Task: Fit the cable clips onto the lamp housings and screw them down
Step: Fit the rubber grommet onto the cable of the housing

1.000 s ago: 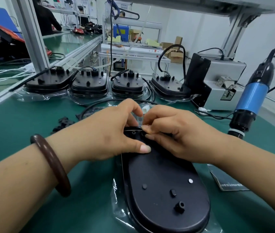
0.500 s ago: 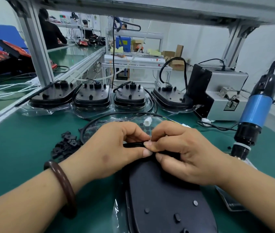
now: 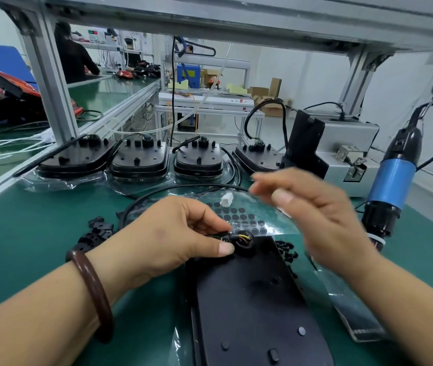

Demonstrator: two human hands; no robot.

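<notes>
Hovering slack-fingered (blurred), right hand (image 3: 323, 220) clears left hand (image 3: 173, 239), which pinches cable clip (image 3: 225, 237) at lamp housing (image 3: 257, 307)'s edge.

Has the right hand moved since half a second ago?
Yes. The right hand has left the lamp housing, rising and shifting right toward the hanging blue screwdriver.

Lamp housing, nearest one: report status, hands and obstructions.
Left hand pinches cable clip at lamp housing far end. Right hand raised, blurred, looks empty. Screwdriver hangs at right, untouched; no obstruction seen.
</notes>
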